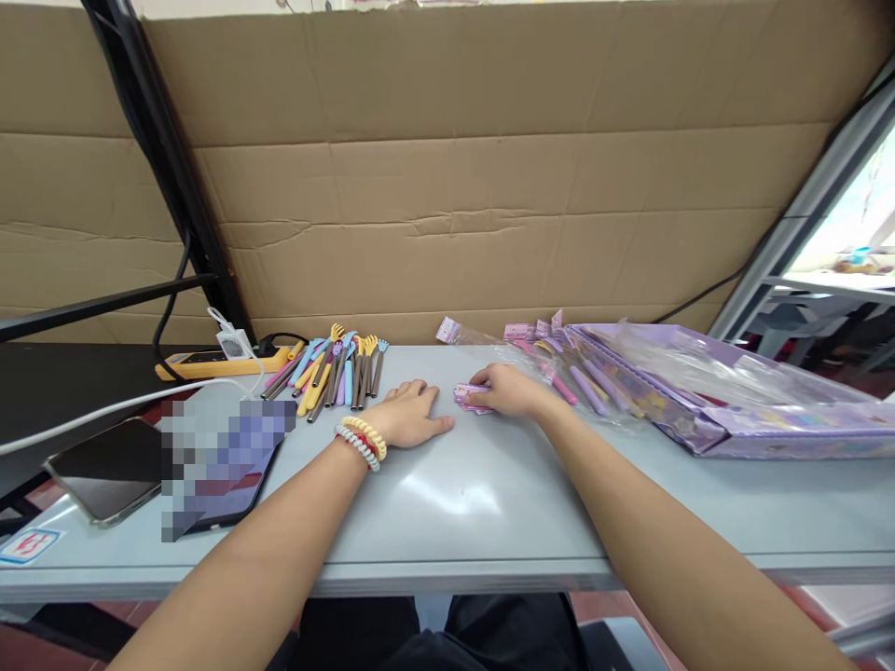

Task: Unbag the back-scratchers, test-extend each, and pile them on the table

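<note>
My left hand (406, 415) lies flat on the table with its fingers spread, holding nothing. Bracelets circle that wrist. Just left of it is a loose pile of back scratchers (342, 373) with claw-shaped heads, metal rods and yellow, blue, purple and pink handles. My right hand (514, 390) has its fingers closed on a few small pink printed cards (472, 398), which rest on the tabletop, partly hidden under the fingertips. Right of that hand lie back scratchers in clear plastic bags (591, 387) with pink header cards (521, 331).
A purple printed box (741, 438) holding clear plastic bags (685, 363) stands at the right. At the left lie two phones (112, 471), a yellow power strip (178, 363) and a white cable (104, 415). Cardboard (433, 186) walls off the back of the grey table (461, 522).
</note>
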The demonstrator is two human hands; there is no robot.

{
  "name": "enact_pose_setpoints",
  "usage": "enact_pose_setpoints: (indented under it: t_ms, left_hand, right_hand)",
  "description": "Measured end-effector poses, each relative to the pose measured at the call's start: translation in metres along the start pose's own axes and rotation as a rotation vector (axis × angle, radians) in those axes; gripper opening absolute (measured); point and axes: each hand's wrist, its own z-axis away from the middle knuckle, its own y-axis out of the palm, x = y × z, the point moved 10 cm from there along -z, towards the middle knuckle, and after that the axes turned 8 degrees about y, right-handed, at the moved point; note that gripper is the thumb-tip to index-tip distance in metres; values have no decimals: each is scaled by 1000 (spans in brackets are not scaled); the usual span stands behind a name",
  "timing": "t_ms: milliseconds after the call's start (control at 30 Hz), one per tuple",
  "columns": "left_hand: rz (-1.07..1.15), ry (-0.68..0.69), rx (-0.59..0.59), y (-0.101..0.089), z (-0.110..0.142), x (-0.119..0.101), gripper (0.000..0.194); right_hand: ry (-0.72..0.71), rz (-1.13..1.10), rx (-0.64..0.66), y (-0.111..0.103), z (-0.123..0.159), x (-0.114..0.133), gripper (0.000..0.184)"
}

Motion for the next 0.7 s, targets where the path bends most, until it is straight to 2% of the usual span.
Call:
enact_pose_setpoints:
  t_ms: [200,267,333,433,500,600,700]
  left_hand:
    - [-20,20,3,0,-1,2,73]
    - [-18,26,-3,-1,0,2,71]
    - [-12,32,-15,-2,0,1,69]
    - [2,41,-21,-3,1,0,67]
    - [15,42,-18,-4,1,-1,66]
    - [21,37,-17,-6,2,-2,65]
    - [11,30,-9,-7,3,-3,64]
  right_hand:
    - [-41,-27,30,5,1,6,48]
    - [-23,-6,-75,-5,-1,3,53]
    - [42,51,-259,-25,-1,-7,51]
    - [214,149,-492,-54,7,-32,45]
    - [332,196,-553,-63,13,-51,47]
    - [430,242,-499,-62,12,-74,52]
    - [451,220,-385,-55,6,-83,33]
